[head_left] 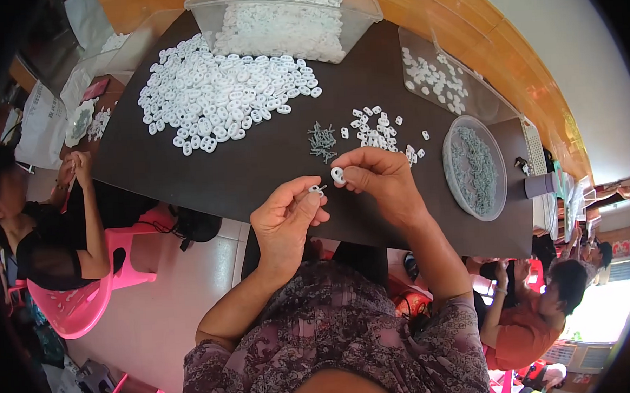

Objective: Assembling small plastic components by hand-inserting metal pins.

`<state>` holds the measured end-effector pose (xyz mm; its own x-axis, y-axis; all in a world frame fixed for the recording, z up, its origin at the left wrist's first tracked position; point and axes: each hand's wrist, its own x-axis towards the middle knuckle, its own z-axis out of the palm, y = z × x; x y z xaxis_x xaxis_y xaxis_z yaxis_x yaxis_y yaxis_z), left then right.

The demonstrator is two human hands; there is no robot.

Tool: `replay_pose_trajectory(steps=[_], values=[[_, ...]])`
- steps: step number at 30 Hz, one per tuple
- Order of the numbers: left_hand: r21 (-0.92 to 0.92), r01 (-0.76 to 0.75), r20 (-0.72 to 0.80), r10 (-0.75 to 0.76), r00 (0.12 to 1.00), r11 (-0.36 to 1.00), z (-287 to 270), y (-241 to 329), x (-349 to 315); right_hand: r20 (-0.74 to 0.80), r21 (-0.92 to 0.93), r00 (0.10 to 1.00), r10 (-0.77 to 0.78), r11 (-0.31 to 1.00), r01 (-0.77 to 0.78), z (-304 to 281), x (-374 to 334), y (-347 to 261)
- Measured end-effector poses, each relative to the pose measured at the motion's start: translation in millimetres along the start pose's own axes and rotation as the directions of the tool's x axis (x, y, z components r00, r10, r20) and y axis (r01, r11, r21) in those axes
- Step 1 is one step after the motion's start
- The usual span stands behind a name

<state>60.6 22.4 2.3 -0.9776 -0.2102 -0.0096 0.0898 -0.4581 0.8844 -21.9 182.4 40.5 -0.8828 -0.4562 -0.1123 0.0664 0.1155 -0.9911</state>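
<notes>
My left hand (281, 222) is closed in a pinch on a small white plastic piece (316, 189) from which a thin grey pin seems to stick out. Between thumb and forefinger of my right hand (388, 183) is a white oval two-hole piece (337, 175), held upright. The two pieces are close but apart, over the table's near edge. Just beyond my hands lie a small heap of grey screw-like pins (322, 141) and a loose group of white two-hole pieces (377, 130). My fingers partly cover both held pieces.
On the dark table (271, 153) a large pile of white oval pieces (230, 95) lies at the far left, before a clear bin (356, 8) of white parts. A round tub (449, 169) of grey pins stands at right. Co-workers sit on both sides; a pink chair (88, 308) is at left.
</notes>
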Motion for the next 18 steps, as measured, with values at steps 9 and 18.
replay_pose_trajectory(steps=[9,18], values=[[0.076,0.048,-0.007,-0.047,0.999,0.996,8,3,-10,-0.055,0.153,0.998,-0.021,0.988,0.030,9,-16,8],[0.094,0.070,-0.021,-0.069,0.997,0.993,9,3,-11,-0.054,0.079,0.991,-0.125,0.988,0.129,15,-20,9]])
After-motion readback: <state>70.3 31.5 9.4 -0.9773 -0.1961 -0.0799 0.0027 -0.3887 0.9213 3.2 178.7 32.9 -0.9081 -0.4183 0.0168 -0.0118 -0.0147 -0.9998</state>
